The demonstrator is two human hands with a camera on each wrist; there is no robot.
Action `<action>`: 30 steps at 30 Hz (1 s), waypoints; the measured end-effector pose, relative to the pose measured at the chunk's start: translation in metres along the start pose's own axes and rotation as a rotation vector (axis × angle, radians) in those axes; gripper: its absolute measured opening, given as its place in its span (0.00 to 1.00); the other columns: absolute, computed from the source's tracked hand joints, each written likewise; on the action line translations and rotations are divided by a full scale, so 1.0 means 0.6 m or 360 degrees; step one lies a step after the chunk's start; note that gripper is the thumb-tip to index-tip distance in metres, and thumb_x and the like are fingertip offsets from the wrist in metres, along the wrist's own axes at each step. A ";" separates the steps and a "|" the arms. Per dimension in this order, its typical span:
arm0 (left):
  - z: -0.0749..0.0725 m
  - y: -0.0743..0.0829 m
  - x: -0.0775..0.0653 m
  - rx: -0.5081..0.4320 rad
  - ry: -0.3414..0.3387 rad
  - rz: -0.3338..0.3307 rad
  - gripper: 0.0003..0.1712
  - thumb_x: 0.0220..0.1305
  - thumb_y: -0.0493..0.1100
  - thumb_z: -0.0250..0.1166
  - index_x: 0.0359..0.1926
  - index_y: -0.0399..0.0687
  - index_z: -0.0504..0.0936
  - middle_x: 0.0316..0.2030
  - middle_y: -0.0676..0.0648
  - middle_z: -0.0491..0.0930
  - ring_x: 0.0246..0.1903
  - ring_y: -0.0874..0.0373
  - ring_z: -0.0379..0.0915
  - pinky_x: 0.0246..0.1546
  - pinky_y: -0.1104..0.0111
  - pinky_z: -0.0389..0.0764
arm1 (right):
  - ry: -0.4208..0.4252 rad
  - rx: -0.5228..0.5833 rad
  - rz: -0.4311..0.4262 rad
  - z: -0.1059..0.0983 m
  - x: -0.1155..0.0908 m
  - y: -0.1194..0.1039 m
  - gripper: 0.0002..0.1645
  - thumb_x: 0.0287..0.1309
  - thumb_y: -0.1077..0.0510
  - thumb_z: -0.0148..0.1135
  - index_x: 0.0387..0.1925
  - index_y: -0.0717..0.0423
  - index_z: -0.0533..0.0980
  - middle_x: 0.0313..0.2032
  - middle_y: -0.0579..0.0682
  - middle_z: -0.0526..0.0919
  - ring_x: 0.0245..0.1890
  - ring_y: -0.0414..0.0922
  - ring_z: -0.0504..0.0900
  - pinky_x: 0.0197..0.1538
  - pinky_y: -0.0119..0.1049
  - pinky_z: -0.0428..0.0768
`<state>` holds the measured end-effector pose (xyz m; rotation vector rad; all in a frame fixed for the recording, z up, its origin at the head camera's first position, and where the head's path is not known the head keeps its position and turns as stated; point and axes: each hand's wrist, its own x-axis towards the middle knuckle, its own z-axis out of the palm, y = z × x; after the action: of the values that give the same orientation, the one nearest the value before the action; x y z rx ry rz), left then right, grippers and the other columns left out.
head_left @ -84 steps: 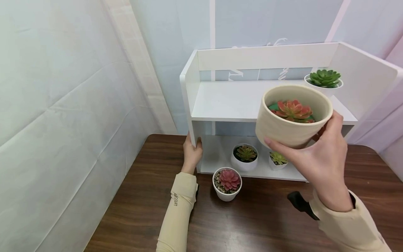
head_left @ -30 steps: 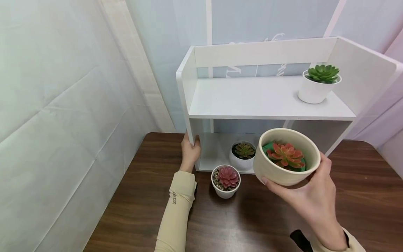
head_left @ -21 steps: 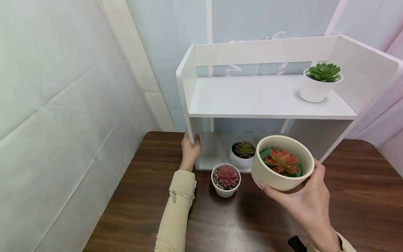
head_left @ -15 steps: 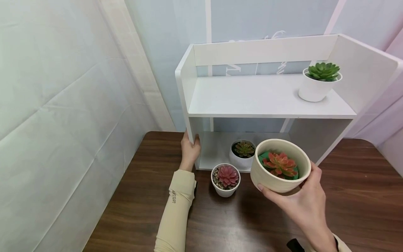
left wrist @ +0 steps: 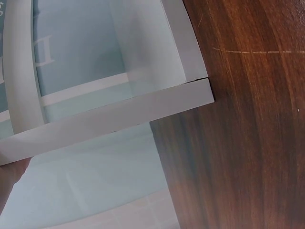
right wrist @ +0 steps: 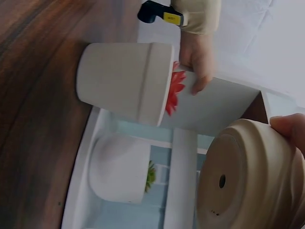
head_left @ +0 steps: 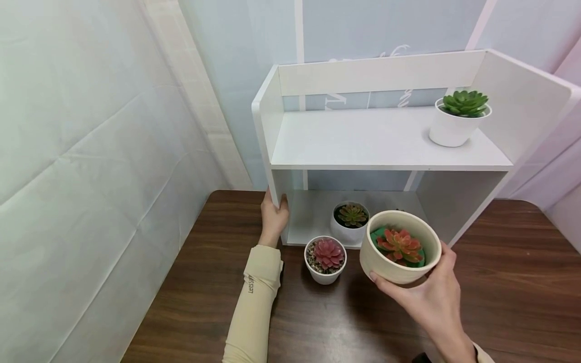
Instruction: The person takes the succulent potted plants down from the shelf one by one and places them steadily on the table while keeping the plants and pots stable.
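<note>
Right hand (head_left: 433, 297): raised over the dark wood table (head_left: 186, 307), thumb on the near side of its pot and fingers round the right side, pinching it between them
Cream ceramic pot (head_left: 388, 268): in the right hand's grip, just left of its palm, clear of the table, mouth tipped toward the person; a drain hole (right wrist: 222, 181) shows in its underside
Red-orange succulent (head_left: 400, 246): inside that pot, left of and above the right thumb, with green material about it
Left hand (head_left: 274, 219): clasping the left side panel (head_left: 269, 113), thumb on the inner face, the other fingers largely hidden behind it
White two-tier shelf (head_left: 354, 136): stretching rightward from the left hand, beyond the right hand
Pink rosette succulent (head_left: 328, 253): in a small white pot (head_left: 324, 277) with pebbles, on the table between the hands, nearer the person than the left hand
Olive-green succulent (head_left: 352, 215): in a white pot on the lower tier, right of the left hand
Bright green succulent (head_left: 465, 103): in a white pot on the upper tier, above and beyond the right hand
</note>
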<state>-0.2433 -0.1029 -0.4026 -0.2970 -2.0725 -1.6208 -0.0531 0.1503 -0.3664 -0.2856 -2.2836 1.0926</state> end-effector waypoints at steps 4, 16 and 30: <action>0.000 -0.001 0.000 -0.0002 -0.0001 -0.0015 0.24 0.66 0.29 0.51 0.64 0.32 0.66 0.56 0.27 0.71 0.58 0.32 0.68 0.55 0.41 0.71 | -0.0011 -0.0001 -0.0007 0.008 -0.002 0.009 0.75 0.09 0.56 0.87 0.66 0.59 0.55 0.55 0.60 0.76 0.48 0.55 0.76 0.43 0.38 0.64; -0.001 0.002 -0.001 0.0011 0.0004 -0.0035 0.24 0.66 0.30 0.51 0.64 0.34 0.66 0.56 0.29 0.72 0.58 0.36 0.70 0.56 0.44 0.72 | -0.0042 0.0046 0.0029 0.027 -0.015 0.032 0.74 0.10 0.56 0.87 0.66 0.60 0.55 0.56 0.62 0.75 0.51 0.58 0.75 0.45 0.44 0.65; 0.000 0.000 -0.002 0.0021 0.0010 -0.0022 0.24 0.66 0.30 0.52 0.63 0.34 0.67 0.55 0.31 0.74 0.57 0.37 0.71 0.55 0.44 0.73 | -0.0084 0.0039 0.0070 0.049 -0.024 0.061 0.72 0.12 0.56 0.87 0.65 0.62 0.56 0.55 0.63 0.75 0.50 0.58 0.75 0.45 0.46 0.67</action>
<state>-0.2422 -0.1029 -0.4028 -0.2732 -2.0843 -1.6131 -0.0607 0.1486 -0.4148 -0.3020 -2.3188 1.1623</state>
